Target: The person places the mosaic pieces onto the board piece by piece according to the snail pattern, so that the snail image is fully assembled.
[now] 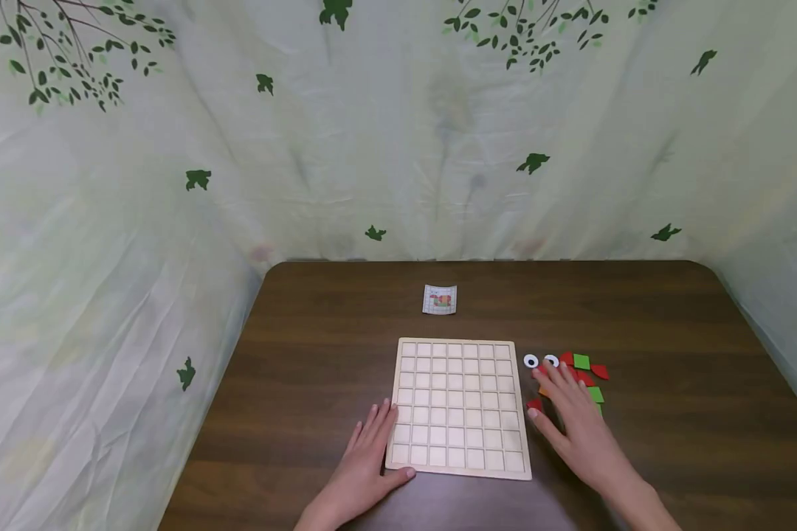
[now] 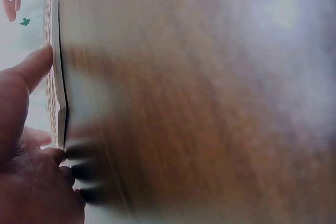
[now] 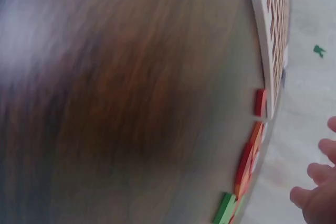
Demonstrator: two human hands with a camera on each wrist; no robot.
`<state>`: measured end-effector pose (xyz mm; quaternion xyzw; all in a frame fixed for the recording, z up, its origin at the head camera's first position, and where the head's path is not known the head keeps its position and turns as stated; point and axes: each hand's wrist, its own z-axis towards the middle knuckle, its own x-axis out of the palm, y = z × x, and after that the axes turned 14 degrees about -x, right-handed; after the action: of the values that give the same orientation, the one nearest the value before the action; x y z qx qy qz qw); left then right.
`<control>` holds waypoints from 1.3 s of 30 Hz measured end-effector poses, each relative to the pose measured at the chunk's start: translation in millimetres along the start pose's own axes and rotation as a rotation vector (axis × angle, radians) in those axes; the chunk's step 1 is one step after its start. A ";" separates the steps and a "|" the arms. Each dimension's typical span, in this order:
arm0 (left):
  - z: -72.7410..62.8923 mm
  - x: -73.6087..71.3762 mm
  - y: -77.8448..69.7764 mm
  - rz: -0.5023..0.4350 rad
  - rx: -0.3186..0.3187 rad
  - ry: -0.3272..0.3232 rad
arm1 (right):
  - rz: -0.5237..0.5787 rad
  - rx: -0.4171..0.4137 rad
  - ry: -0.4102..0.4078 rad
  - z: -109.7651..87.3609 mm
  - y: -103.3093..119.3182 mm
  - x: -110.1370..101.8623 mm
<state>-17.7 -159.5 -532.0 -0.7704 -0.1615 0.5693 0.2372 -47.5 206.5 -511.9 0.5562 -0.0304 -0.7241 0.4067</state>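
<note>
A square wooden grid board lies flat on the table. My left hand rests at its near left corner, fingers stretched along the left side and thumb at the front edge. In the left wrist view, the thumb meets the board's pale edge. Over the pieces right of the board is my right hand, fingers extended and spread, partly hiding them. Around it show red pieces, green squares and two white discs with dark centres. The right wrist view has the right hand's fingertips raised above the pieces.
A small card with a coloured picture on a grid lies behind the board. The brown wooden table ends at a pale curtain printed with leaves and birds.
</note>
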 end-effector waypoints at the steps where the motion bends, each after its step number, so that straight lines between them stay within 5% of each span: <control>1: -0.2 -0.9 0.3 -0.006 0.004 0.004 | 0.024 -0.006 -0.016 -0.1 -2.0 -0.9; 21: 3.9 -6.4 6.0 -0.125 0.068 0.028 | 0.090 0.005 0.030 32.6 -52.4 -17.5; 29: 1.7 -6.3 7.1 -0.133 0.013 0.067 | 0.091 0.013 0.105 51.5 -69.0 -16.7; 39: 2.4 -8.8 16.6 -0.250 0.023 0.149 | 0.091 -0.069 0.262 72.9 -84.0 -20.2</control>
<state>-23.0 -177.5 -534.7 -0.7815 -0.2316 0.4784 0.3267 -153.7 245.3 -510.1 0.6296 0.0227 -0.6268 0.4586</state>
